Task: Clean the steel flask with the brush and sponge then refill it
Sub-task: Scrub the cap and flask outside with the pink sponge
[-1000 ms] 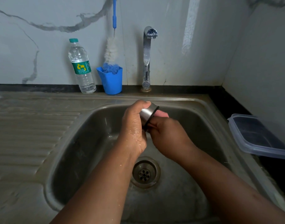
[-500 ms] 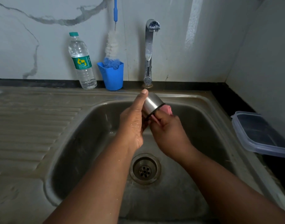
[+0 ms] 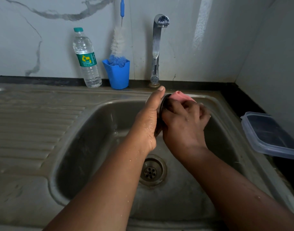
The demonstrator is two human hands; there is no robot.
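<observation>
Both forearms reach forward and converge, wet with droplets. The left hand (image 3: 148, 120) is turned edge-on, thumb extended upward and forward, palm facing right, its fingers hidden behind the right hand. The right hand (image 3: 183, 120) lies directly against it, knuckles up, fingers curled tightly inward. Both wrists are nearly straight, and the two hands touch.
</observation>
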